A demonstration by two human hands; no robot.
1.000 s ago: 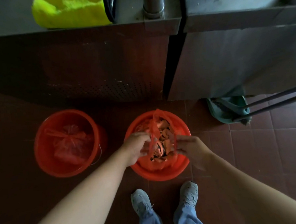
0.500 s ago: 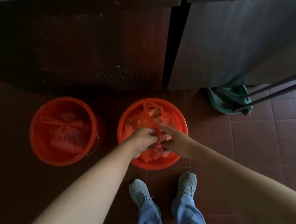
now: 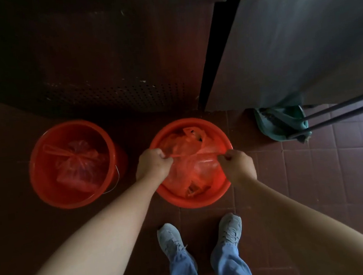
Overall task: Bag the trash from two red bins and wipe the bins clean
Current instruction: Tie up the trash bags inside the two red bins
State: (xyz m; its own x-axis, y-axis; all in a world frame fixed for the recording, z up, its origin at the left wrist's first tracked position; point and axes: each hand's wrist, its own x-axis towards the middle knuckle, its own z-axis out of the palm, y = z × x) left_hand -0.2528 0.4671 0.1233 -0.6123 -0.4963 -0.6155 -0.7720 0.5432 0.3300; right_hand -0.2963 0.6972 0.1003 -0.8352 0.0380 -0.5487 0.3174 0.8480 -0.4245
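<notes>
Brown floor tiles (image 3: 335, 178) carry left bin (image 3: 48, 190) and right bin (image 3: 195, 203); left hand (image 3: 152, 164) and right hand (image 3: 237, 165), previously together, now pinch bag handles (image 3: 179, 154) apart.

2 bins (image 3: 46, 172) red | bags (image 3: 192, 165) translucent red | floor tiles (image 3: 335, 178) brown | dustpan (image 3: 281, 125) green | shoes (image 3: 170, 238) grey

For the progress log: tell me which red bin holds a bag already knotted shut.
The left bin: its knotted bag lies untouched. In the right bin, the other bag is stretched between left hand and right hand.
</notes>
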